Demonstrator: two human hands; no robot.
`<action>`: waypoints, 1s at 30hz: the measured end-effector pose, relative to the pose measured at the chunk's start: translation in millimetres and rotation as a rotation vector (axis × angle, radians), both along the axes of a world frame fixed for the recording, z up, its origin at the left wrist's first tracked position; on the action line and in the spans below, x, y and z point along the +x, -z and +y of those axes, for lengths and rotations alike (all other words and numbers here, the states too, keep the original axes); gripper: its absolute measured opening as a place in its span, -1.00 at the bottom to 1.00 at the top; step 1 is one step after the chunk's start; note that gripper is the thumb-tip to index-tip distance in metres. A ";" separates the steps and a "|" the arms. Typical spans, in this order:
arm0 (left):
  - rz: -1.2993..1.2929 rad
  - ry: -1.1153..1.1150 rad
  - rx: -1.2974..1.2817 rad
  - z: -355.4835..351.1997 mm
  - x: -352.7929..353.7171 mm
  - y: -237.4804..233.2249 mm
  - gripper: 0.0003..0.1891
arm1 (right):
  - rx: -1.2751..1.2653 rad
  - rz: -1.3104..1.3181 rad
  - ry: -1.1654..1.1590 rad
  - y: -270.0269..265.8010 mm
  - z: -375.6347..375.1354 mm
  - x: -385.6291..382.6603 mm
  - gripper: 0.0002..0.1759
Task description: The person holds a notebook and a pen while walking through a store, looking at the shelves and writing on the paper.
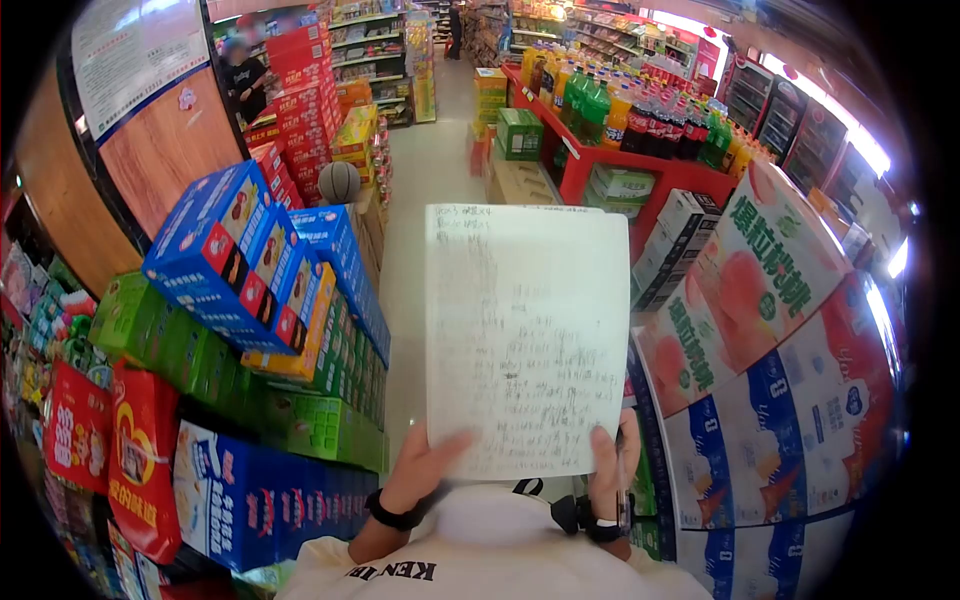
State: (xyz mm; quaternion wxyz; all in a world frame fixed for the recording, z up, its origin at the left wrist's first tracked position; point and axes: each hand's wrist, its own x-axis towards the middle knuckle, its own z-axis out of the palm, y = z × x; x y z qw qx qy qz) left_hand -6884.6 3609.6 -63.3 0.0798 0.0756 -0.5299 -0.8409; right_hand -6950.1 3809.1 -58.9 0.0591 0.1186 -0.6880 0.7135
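A white notebook [530, 300] is held up in front of my chest, its page facing me. Handwriting covers the lower half of the page, and a few short lines stand at its top left. At the lower left corner my left hand [418, 468] grips it, thumb over the page and fingers behind. My right hand [612, 462] pinches the lower right edge, thumb on the front. A thin pen-like stick [622, 495] shows beside the right palm. Dark bands circle both wrists.
Stacked blue cartons [225, 250] and green boxes [330, 425] line the left side. On the right rise peach-printed cartons [735, 290] and blue-white cases [750, 440]. An aisle floor [430, 150] runs ahead, past a red stand [580, 180] of drink bottles. A person [245, 85] is at far left.
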 end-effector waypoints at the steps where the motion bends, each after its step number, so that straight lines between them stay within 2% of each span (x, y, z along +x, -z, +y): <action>1: 0.019 -0.011 -0.003 -12.7 -8.2 -6.1 -0.70 | 0.008 -0.002 -0.008 -8.5 -14.4 -7.8 -0.70; 3: 0.059 -0.043 -0.011 -38.8 -22.8 -13.4 -0.70 | 0.026 -0.003 -0.027 -22.8 -43.2 -23.4 -0.69; 7: 0.082 -0.111 -0.006 -87.1 -53.0 -7.6 -0.70 | 0.016 0.020 -0.110 -18.1 -88.0 -60.9 -0.61; 10: 0.038 -0.197 0.037 -108.7 -66.5 -3.0 -0.70 | 0.081 0.093 -0.061 -14.8 -115.5 -85.3 -0.53; 13: 0.036 -0.287 0.041 -133.9 -79.7 9.9 -0.70 | -0.071 0.080 -0.117 -9.0 -144.5 -116.3 -0.47; 14: 0.027 -0.308 0.046 -141.9 -84.5 11.4 -0.70 | -0.003 0.185 -0.103 -3.3 -152.3 -131.9 -0.44; 17: 0.001 -0.377 0.058 -164.2 -100.8 15.9 -0.69 | -0.011 0.216 -0.011 -10.6 -184.0 -156.0 -0.42; 21: -0.025 -0.448 0.053 -188.3 -136.4 21.7 -0.69 | -0.150 0.256 -0.410 1.5 -220.8 -200.5 -0.31; 25: -0.008 -0.484 0.011 -210.5 -193.0 27.0 -0.69 | -0.047 0.258 -0.711 6.4 -245.2 -265.2 -0.24; 30: 0.032 -0.471 0.015 -236.0 -283.9 9.3 -0.68 | -0.231 -0.031 -0.629 -27.6 -274.1 -336.3 -0.73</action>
